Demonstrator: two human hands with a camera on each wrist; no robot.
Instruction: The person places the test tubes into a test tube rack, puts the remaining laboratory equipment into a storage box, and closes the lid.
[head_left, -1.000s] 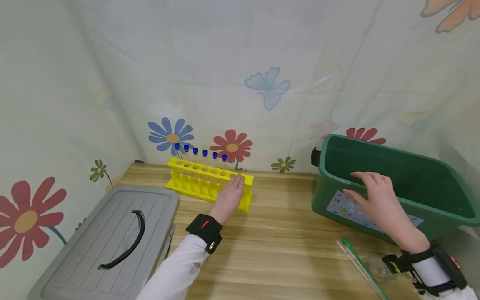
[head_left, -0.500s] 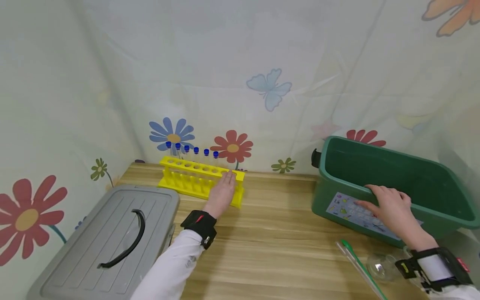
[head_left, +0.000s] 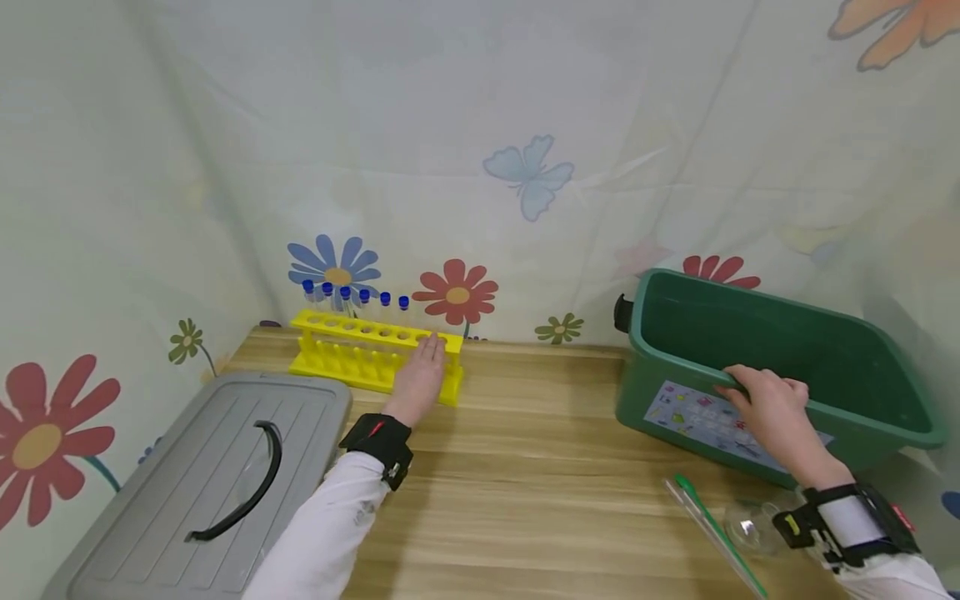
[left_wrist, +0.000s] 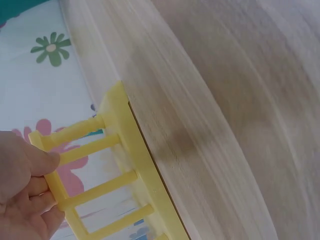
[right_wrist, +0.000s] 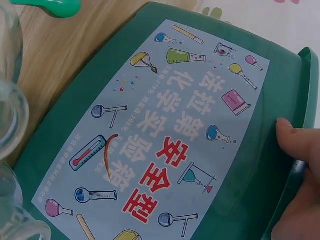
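At the right end of the yellow test tube rack (head_left: 315,365), my left hand (head_left: 418,379) grips the top plate. In the left wrist view the thumb and curled fingers of the left hand (left_wrist: 22,185) are at the plate of the rack (left_wrist: 131,135). Several test tubes with blue caps (head_left: 364,296) stand in its holes. My right hand (head_left: 776,421) holds the front rim of the green bin (head_left: 633,392). In the right wrist view the thumb of the right hand (right_wrist: 305,160) lies on the outer wall, and the other fingers go over the rim.
A grey lid (head_left: 180,467) with a black handle (head_left: 273,467) covers a box at the left. Clear glassware (head_left: 750,527), a green stick-like tool (head_left: 701,504) and a clear rod lie in front of the bin. A printed curtain (head_left: 420,192) hangs behind the table.
The left hand and rack have moved left along the back of the table. My right hand has come down from above the bin's front rim and taken hold of it.
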